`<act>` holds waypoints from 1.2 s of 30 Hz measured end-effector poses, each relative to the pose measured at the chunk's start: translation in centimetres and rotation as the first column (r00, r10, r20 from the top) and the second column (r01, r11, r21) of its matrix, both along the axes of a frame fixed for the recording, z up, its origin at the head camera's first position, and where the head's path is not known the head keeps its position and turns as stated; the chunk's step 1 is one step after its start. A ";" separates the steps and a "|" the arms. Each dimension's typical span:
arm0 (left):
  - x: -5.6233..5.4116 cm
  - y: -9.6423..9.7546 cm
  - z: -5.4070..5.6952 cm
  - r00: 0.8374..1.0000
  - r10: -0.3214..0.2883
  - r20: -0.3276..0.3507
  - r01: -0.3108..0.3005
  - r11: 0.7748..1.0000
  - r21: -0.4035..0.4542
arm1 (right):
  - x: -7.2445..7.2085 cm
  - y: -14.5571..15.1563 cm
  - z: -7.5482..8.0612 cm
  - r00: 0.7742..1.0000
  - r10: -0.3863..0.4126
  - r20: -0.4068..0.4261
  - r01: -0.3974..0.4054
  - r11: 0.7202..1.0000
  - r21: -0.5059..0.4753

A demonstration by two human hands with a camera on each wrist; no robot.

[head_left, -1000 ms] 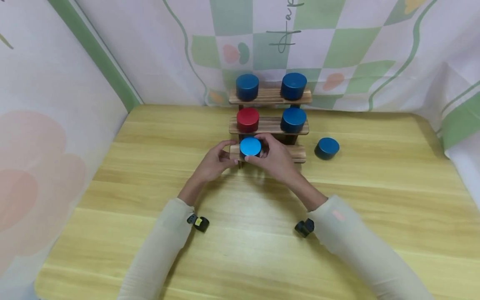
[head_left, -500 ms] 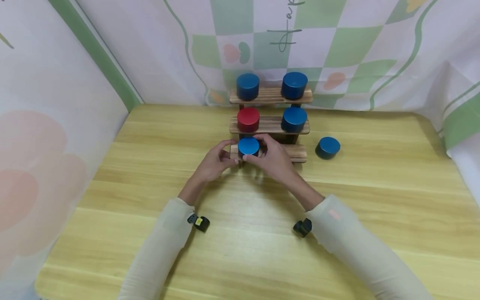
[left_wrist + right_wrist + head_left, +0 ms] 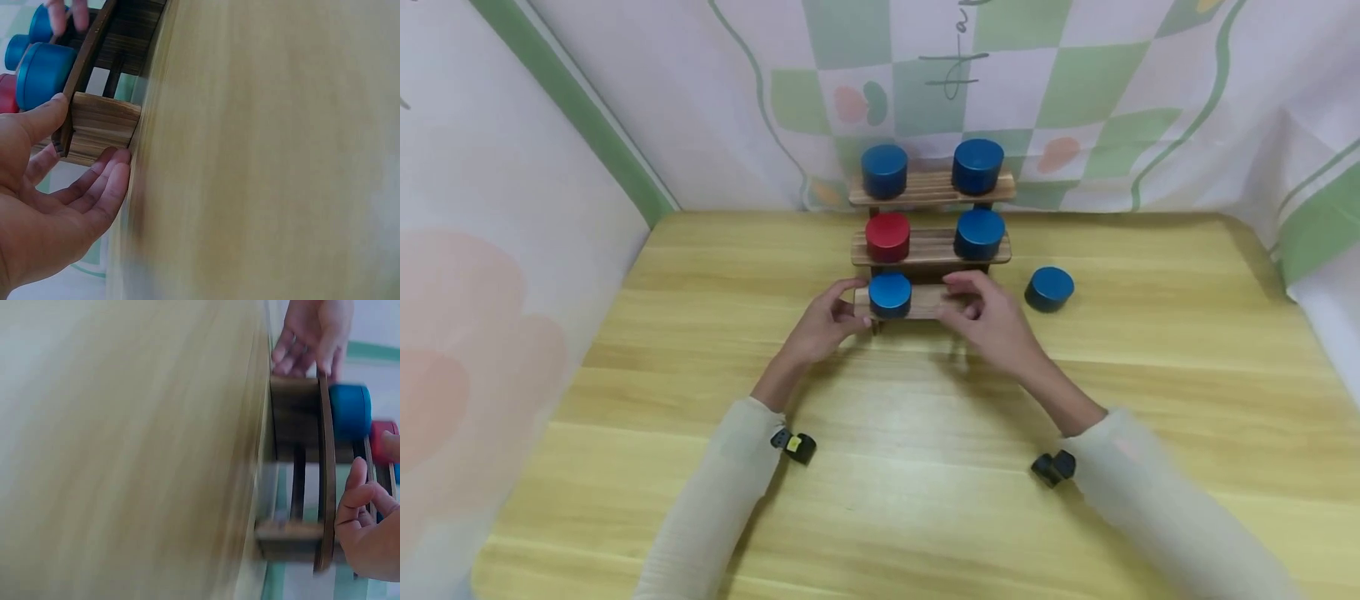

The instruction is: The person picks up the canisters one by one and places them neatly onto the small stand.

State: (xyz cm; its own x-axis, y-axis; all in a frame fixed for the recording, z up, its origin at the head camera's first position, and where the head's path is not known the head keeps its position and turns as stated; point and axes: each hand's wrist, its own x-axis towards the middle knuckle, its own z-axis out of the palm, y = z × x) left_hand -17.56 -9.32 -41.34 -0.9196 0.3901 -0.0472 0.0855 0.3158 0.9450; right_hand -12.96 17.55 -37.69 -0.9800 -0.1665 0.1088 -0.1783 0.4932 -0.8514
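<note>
A three-step wooden display rack (image 3: pixel 932 247) stands at the back of the table. A round blue tin (image 3: pixel 890 297) sits on the left part of its lowest step, and a red tin (image 3: pixel 888 238) is one step higher. My left hand (image 3: pixel 822 330) grips the left end of the lowest step, its thumb (image 3: pixel 51 116) along the front edge beside the blue tin. Over the right half of that step, my right hand (image 3: pixel 997 327) holds nothing, with fingers loosely bent. Blur softens the right hand's fingers (image 3: pixel 357 481) in the right wrist view.
Another blue tin (image 3: pixel 1049 289) rests on the table (image 3: pixel 880 467) right of the rack. Blue tins (image 3: pixel 980 234) also occupy the middle step's right side and both ends of the top step. A patterned curtain (image 3: pixel 925 92) hangs right behind.
My right hand has let go of the lowest step's blue tin and moved right, after that tin slid slightly left. My left hand stays at the step's end. The head view has shifted slightly.
</note>
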 end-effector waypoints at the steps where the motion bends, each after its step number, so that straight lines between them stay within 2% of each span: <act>1: 0.0 0.0 0.0 1.000 0.001 0.002 -0.001 1.000 0.002 | 0.2 0.8 0.0 1.000 -0.013 -0.014 0.012 1.000 -0.004; 5: 0.1 0.0 -0.1 1.000 0.001 0.007 -0.001 1.000 0.006 | 1.0 3.8 0.1 0.995 -0.087 -0.042 0.086 0.996 -0.012; 10: 0.1 -0.3 0.0 1.000 0.003 -0.005 -0.003 1.000 0.004 | 0.7 7.6 0.5 0.979 -0.190 -0.075 0.196 0.977 0.082; 15: 0.1 -0.3 0.0 1.000 -0.002 0.010 0.001 1.000 0.005 | 0.0 11.3 0.4 0.960 -0.279 0.001 0.273 0.942 0.193; 19: 0.1 -0.2 -0.1 1.000 -0.004 0.029 0.003 1.000 0.002 | -0.3 13.2 -0.1 0.951 -0.285 0.121 0.251 0.939 0.234; 26: 0.3 -0.2 0.1 0.999 0.015 0.037 -0.015 1.000 -0.013 | -0.9 14.0 -0.8 0.932 -0.232 0.277 0.178 0.962 0.207; 30: 0.2 -0.1 0.0 0.999 -0.001 0.038 0.001 1.000 -0.003 | -1.3 13.8 -1.2 0.923 -0.212 0.320 0.155 0.968 0.196; 36: 0.2 0.0 0.0 0.999 0.004 0.034 -0.003 1.000 -0.015 | -2.0 13.6 -1.3 0.923 -0.190 0.334 0.118 0.968 0.223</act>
